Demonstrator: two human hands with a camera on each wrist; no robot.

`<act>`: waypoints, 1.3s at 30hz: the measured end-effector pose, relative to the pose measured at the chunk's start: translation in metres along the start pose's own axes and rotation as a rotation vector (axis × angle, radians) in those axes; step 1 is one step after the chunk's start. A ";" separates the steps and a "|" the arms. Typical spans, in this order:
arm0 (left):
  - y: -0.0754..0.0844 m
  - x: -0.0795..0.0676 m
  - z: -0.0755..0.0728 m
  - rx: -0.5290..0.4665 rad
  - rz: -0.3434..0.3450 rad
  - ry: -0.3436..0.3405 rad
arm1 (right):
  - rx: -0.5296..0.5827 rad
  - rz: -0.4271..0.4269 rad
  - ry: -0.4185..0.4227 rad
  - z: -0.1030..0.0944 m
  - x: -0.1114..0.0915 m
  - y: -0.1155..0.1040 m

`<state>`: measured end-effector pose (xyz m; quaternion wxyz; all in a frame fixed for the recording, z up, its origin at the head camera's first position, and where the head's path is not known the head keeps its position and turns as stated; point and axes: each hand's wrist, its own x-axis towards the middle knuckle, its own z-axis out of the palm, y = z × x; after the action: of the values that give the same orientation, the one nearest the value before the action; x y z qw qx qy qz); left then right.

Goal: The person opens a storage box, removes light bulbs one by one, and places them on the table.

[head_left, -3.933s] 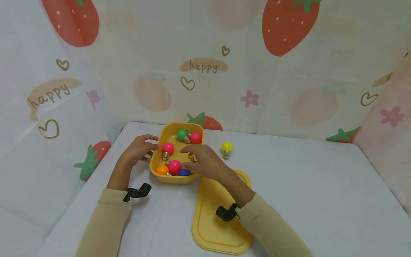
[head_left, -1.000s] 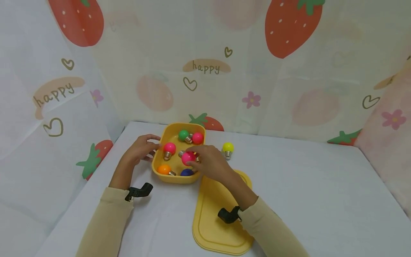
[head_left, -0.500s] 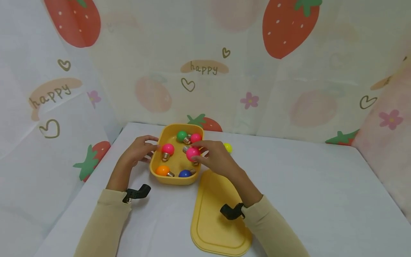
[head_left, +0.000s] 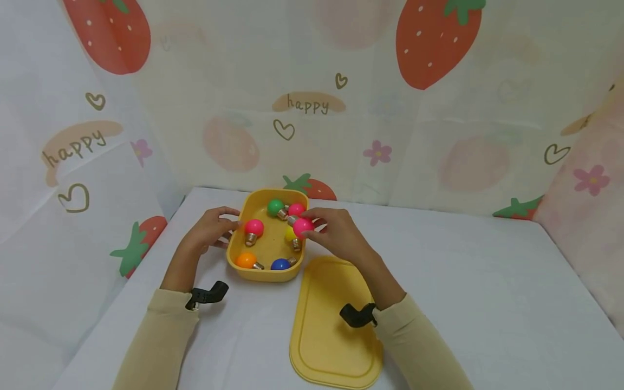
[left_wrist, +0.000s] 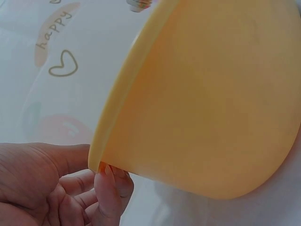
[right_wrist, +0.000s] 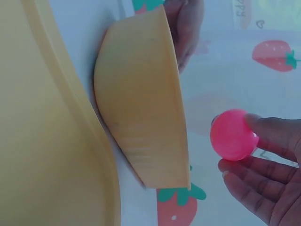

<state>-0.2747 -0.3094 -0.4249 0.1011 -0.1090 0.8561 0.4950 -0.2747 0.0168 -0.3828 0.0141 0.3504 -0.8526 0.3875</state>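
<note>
In the head view a yellow plastic box [head_left: 265,275] stands at the table's back left, with several coloured light bulbs inside. My left hand [head_left: 210,230] pinches the box's left rim between thumb and fingers, as the left wrist view also shows. With thumb and fingertips my right hand [head_left: 336,233] holds a pink bulb [right_wrist: 233,135] by its round globe, raised over the box's right rim. Its metal screw base points up and left in the head view. Inside lie another pink bulb [head_left: 254,228], a green bulb [head_left: 275,207], an orange bulb [head_left: 246,260], a blue bulb [head_left: 280,264] and a yellow bulb [head_left: 291,234].
A flat yellow lid [head_left: 336,330] lies on the white table [head_left: 478,281] in front of the box, partly under my right forearm. One more pink bulb [head_left: 296,209] sits at the box's back right corner. A strawberry-print cloth [head_left: 312,141] walls the table behind.
My right hand has taken the pink bulb from the box's front and carried it up and right to the rim. It now hides the yellow bulb on the table. The left hand keeps its place.
</note>
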 end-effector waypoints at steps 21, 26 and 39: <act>0.003 -0.002 0.001 0.001 -0.015 0.011 | 0.036 0.131 0.095 -0.029 -0.004 0.022; 0.003 -0.002 0.000 0.000 -0.016 0.007 | 0.024 0.119 0.123 -0.034 -0.004 0.031; 0.003 -0.003 0.001 0.004 -0.026 0.010 | 0.032 0.167 0.142 -0.040 -0.005 0.050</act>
<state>-0.2730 -0.3070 -0.4226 0.1035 -0.1226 0.8562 0.4911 -0.3108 0.0691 -0.3887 0.0366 0.2499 -0.8694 0.4248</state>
